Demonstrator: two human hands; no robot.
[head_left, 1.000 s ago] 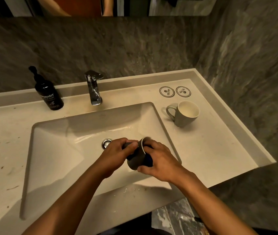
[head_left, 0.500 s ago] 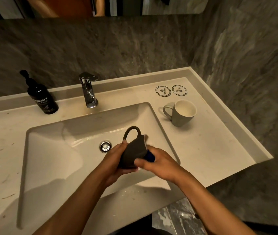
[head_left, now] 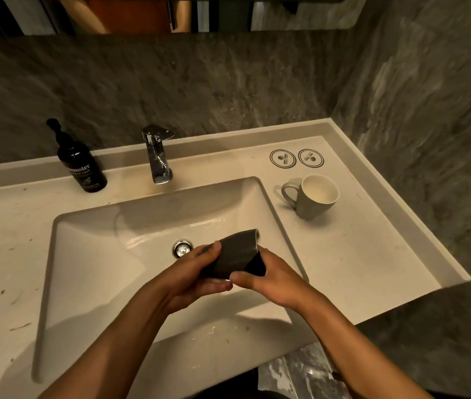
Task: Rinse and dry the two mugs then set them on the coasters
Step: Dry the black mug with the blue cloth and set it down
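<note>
Mug (head_left: 235,253), hard, breakable and maybe wet-slick: my left hand (head_left: 196,275) grips its base, my right hand (head_left: 268,273) pinches a dark cloth (head_left: 255,264) at its rim.

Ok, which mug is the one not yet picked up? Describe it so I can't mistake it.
Start at the sink basin and go to the counter on its right. There, just in front of the two round coasters, stands the light grey mug, upright, handle pointing left, pale inside. The dark mug is gripped in both hands over the basin.

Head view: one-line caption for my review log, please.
Over the sink, left hand holds a dark mug while right hand wipes with a blue cloth.
</note>
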